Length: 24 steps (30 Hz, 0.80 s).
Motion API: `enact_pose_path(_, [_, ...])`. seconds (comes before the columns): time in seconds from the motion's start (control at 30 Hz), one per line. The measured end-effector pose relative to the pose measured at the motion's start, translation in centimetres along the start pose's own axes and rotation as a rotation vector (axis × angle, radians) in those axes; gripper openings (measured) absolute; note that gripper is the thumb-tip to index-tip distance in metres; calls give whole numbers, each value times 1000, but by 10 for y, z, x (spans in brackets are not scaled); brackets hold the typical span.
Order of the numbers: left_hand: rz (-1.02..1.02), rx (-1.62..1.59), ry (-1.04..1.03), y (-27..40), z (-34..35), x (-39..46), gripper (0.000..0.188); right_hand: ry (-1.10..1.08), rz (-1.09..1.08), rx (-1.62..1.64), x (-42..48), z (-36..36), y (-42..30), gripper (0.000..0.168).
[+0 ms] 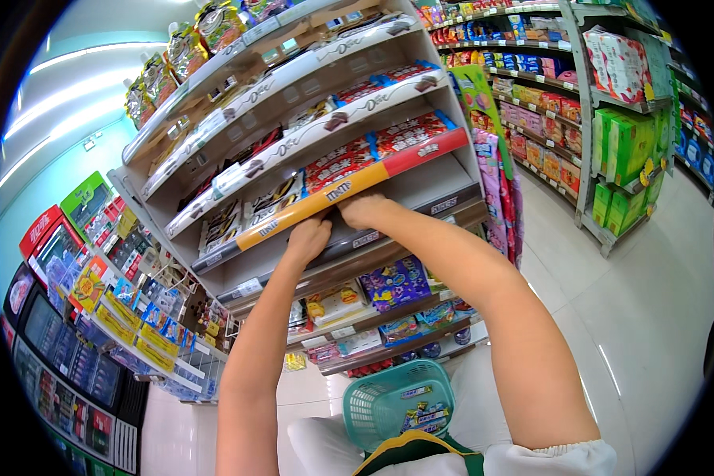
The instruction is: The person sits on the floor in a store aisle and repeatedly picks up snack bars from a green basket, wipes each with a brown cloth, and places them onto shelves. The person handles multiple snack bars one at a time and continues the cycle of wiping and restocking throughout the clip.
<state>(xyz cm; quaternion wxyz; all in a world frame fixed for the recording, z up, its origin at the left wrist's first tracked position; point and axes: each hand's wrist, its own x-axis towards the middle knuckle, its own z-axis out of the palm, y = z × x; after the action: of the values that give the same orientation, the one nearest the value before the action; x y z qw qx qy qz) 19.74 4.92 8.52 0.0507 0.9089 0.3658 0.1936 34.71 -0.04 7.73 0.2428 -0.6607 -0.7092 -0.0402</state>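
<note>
Both arms reach into a lower tier of a tiered candy rack [461, 89]. My left hand [310, 238] is curled at the opening below the yellow M&M's price strip [309, 201]. Close beside it, to the right, my right hand [364, 212] bends inward under the same strip. The fingers of both hands are largely hidden, so whether they hold anything is unclear. On the tier above lie red packets [339, 163] and dark-and-white Dove packets [276, 199]. A teal plastic basket [360, 404] sits between my knees with several small wrapped bars [426, 416] inside.
Lower shelves carry a purple candy bag [394, 282] and other packs. A wire rack of yellow packets [119, 315] stands left, before drink coolers [65, 333]. Pink bags [494, 190] hang at the rack's right side. Farther right, a shelf unit holds green boxes [622, 146] beside tiled floor [648, 303].
</note>
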Motion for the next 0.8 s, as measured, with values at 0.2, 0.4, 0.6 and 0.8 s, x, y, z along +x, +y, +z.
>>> enact_pose_path(0.2, [161,-23,21,68,26,30,41,268,-4,-168,-24,-28,67,33])
enact_pose_path(0.4, [193,-144,24,124,43,46,38,752,-33,-367,-29,-35,108,25])
enact_pose_path(0.6, [183,-266,181,121,57,49,43,497,13,-102,-42,-33,106,26])
enact_pose_path(0.8, [106,-193,124,123,62,52,45,339,-22,-191,-37,-36,126,30])
